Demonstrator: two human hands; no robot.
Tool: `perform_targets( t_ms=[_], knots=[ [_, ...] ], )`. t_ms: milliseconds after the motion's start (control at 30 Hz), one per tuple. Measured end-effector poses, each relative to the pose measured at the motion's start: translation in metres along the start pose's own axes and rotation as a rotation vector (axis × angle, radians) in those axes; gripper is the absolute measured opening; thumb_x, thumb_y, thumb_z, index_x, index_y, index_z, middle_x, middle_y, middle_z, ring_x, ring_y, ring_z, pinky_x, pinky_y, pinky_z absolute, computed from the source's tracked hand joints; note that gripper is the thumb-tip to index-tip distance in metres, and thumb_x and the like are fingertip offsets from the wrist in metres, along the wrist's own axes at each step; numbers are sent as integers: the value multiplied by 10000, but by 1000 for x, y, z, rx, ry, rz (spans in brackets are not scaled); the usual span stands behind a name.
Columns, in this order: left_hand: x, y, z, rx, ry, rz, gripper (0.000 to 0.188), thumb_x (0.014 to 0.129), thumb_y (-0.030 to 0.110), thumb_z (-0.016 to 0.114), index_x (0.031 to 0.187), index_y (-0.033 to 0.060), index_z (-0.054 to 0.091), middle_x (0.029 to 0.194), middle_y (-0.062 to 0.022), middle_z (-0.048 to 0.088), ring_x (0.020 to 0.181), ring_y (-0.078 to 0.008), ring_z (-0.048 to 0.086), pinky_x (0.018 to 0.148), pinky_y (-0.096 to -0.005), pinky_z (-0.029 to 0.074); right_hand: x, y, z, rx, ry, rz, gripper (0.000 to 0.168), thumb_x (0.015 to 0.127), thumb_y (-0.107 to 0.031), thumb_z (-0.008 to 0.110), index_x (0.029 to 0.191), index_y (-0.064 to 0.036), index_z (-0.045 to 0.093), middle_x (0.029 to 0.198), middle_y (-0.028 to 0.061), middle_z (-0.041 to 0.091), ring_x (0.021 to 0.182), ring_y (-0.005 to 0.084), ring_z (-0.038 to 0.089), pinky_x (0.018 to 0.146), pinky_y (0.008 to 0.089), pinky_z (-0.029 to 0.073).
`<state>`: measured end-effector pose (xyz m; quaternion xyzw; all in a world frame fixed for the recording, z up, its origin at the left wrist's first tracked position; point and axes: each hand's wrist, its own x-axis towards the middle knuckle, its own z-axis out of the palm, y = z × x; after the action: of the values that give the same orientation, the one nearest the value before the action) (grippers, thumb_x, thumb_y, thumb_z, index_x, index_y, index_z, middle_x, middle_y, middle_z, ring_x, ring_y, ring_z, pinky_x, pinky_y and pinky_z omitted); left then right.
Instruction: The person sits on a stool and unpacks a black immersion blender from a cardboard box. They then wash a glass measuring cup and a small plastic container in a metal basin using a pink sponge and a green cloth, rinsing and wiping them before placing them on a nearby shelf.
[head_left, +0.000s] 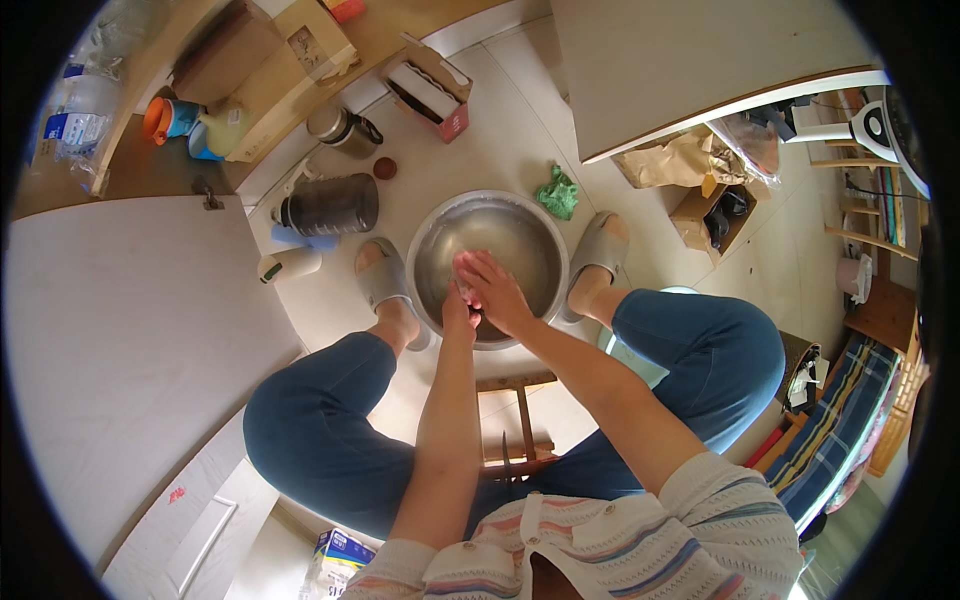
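Note:
A round stainless steel basin (551, 262) stands on the floor between my feet, with what looks like water in it. Over its middle, my left hand (457, 311) and my right hand (496, 289) are pressed together, the right palm laid across the left fingers. Something small and pale may sit between them, but the hands hide it. To the basin's upper right lies a crumpled green cloth (557, 193), apart from both hands.
Left of the basin are a dark lidded jug (334, 205), a steel flask (341, 131), a red cap (385, 168) and a white bottle (291, 265). Farther off sits an opened carton (431, 90). Cabinet doors (135, 300) flank me. A wooden stool (525, 420) stands beneath me.

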<state>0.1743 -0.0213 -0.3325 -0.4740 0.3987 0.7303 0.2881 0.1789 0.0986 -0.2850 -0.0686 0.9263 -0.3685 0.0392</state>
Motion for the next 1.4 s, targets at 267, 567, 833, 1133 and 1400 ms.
perform_targets(
  t_ms=[267,567,833,1133,1400],
  knots=[
    [9,-10,14,-137,-51,-127,390,998,496,460,778,174,455,616,53,432,559,-101,463,415,-214,262,30,122,26,453,-239,572,290,973,-167,510,1230,-56,587,1125,146,638,1046,275,597,908,344,455],
    [10,-12,10,-442,-58,-171,401,1010,505,409,782,177,443,634,31,443,578,-134,483,427,-232,310,-20,22,7,-10,394,144,396,859,-53,587,1237,-169,567,1368,101,467,1226,362,480,957,452,459],
    [15,-5,5,-381,-124,-193,453,1003,557,353,766,180,440,615,34,435,590,-144,495,466,-278,336,-33,32,5,112,300,240,308,842,-2,604,1124,-115,553,1288,113,480,1148,311,523,930,380,482],
    [19,-9,2,-533,-165,-161,493,1014,544,328,767,133,446,657,-3,451,655,-177,502,526,-305,355,1,73,-5,1538,-78,1349,470,1019,-489,356,1233,-94,493,1090,111,610,1016,281,555,755,414,416],
    [2,-36,8,-208,-58,168,416,1019,487,403,808,131,436,686,8,470,623,-135,491,536,-302,389,6,50,13,1918,23,1516,454,986,-398,293,792,-50,512,795,187,569,764,371,532,686,457,403]
  ],
)
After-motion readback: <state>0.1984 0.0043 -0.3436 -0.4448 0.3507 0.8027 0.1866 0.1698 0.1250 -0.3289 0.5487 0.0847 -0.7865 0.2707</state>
